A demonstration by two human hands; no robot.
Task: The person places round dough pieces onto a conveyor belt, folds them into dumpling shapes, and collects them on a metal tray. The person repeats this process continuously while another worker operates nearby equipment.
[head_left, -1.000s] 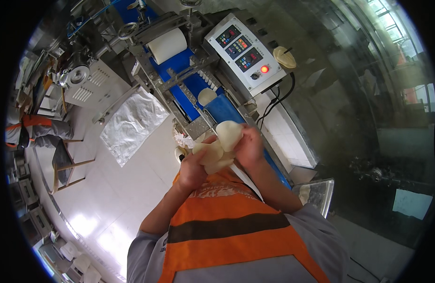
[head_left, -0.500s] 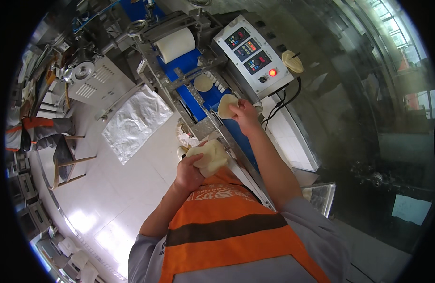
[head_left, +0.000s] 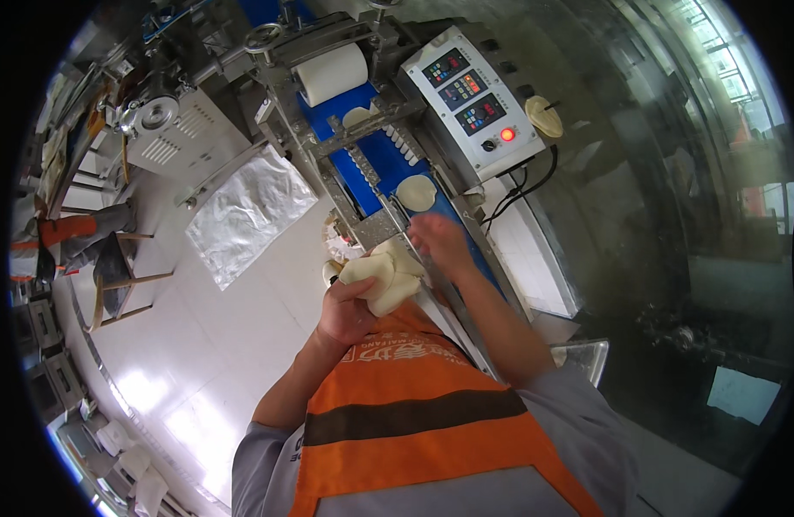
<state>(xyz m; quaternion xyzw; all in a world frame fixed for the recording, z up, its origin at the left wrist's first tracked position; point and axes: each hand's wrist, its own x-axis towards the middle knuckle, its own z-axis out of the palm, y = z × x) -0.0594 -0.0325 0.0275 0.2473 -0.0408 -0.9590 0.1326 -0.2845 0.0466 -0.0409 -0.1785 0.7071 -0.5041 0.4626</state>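
My left hand (head_left: 347, 312) grips a stack of pale round dough discs (head_left: 381, 277) just in front of my chest. My right hand (head_left: 442, 244) hovers open over the near end of the blue conveyor belt (head_left: 375, 159), its fingers close to the stack. One flat dough disc (head_left: 415, 192) lies on the belt just beyond my right hand. Another disc (head_left: 356, 116) rides farther up the belt, below a white roller (head_left: 330, 73).
A grey control panel (head_left: 470, 99) with displays and a lit red button sits right of the belt. A silvery plastic sheet (head_left: 246, 213) lies on the floor at left. A person in orange sits by stools (head_left: 104, 263) at far left. A metal tray (head_left: 578, 358) is at my right.
My right hand set a dough disc on the belt and drew back toward the stack in my left hand. The disc now lies alone on the belt.
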